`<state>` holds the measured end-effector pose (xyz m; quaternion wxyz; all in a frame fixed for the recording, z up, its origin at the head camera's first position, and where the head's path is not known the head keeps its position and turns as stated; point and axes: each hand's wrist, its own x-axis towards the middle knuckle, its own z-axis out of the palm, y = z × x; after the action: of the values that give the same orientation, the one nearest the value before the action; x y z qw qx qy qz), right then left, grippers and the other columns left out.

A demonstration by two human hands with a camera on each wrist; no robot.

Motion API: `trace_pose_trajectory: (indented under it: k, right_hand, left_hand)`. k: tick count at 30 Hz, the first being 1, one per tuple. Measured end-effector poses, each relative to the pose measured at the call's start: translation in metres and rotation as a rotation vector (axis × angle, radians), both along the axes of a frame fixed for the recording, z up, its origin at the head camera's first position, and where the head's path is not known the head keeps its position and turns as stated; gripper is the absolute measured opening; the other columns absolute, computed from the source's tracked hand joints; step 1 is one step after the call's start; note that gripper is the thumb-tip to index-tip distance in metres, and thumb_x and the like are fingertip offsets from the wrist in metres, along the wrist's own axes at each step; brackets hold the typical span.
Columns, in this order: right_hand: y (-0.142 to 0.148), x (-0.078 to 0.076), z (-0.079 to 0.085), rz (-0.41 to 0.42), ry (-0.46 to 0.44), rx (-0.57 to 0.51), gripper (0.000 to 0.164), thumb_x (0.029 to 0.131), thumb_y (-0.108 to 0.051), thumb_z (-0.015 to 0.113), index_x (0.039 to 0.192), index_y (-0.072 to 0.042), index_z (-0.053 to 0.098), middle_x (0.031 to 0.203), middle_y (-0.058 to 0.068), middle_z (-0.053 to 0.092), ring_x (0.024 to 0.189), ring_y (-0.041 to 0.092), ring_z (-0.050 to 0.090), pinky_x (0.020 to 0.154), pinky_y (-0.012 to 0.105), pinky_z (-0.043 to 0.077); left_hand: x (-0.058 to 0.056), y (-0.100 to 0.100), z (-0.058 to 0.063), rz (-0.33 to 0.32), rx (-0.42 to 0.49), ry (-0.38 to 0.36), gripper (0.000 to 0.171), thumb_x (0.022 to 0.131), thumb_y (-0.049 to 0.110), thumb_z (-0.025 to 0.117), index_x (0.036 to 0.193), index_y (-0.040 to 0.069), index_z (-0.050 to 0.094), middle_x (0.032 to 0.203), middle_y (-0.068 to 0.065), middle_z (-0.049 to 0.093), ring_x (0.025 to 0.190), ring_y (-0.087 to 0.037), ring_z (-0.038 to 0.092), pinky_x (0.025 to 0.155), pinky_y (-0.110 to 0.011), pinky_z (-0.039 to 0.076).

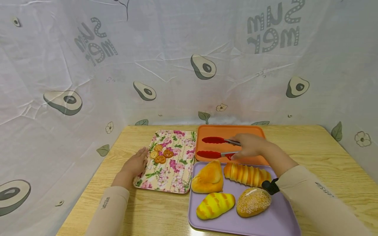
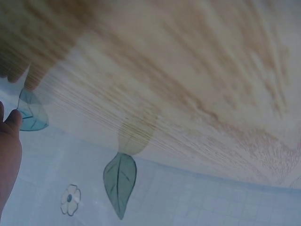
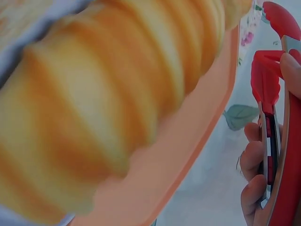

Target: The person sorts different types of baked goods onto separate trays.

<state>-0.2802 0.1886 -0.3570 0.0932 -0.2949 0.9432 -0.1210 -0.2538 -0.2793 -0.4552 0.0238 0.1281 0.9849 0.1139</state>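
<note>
My right hand holds red-tipped tongs over the orange tray. The two tong arms are spread apart, with nothing between their red tips. In the right wrist view, fingers curl around the tongs' metal and red handle. My left hand touches the left edge of the floral tray, its fingers fairly straight. Several small cookies lie grouped on that tray. Only part of the left hand shows at the side of the left wrist view.
A purple tray in front carries a triangular bread, a ridged roll, a yellow striped bread and a seeded bun. All three trays sit close together on the wooden table. An avocado-print sheet hangs behind.
</note>
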Motion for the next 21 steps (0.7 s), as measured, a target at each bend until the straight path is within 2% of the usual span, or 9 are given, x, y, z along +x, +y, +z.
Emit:
trace_pose_trajectory:
  k: [7,15,21]
  right_hand:
    - [-0.025,-0.012,-0.006,0.009,-0.044,0.016,0.085,0.077,-0.053,0.073,0.139,0.0,0.048,0.128,0.018,0.055,0.109,0.035,0.055,0.092,0.051,0.045]
    - [-0.049,-0.014,-0.009,-0.007,-0.085,0.034,0.083,0.076,-0.05,0.075,0.139,-0.003,0.048,0.126,0.013,0.057,0.108,0.031,0.055,0.092,0.049,0.046]
    - [-0.064,-0.016,-0.011,-0.012,-0.116,0.044,0.082,0.078,-0.046,0.075,0.14,-0.002,0.047,0.127,0.013,0.057,0.108,0.03,0.055,0.092,0.047,0.046]
  left_hand:
    - [0.0,0.002,0.002,0.008,0.001,-0.004,0.054,0.102,0.015,0.045,0.149,-0.003,0.025,0.153,-0.021,0.022,0.137,-0.04,0.024,0.106,-0.057,0.028]
    - [-0.003,0.001,0.0,0.016,-0.037,0.001,0.055,0.102,0.015,0.046,0.149,-0.003,0.024,0.153,-0.021,0.022,0.137,-0.039,0.025,0.105,-0.055,0.031]
    - [-0.004,0.0,-0.002,0.012,-0.034,0.004,0.055,0.102,0.014,0.045,0.149,-0.004,0.025,0.153,-0.022,0.022,0.138,-0.038,0.023,0.108,-0.055,0.027]
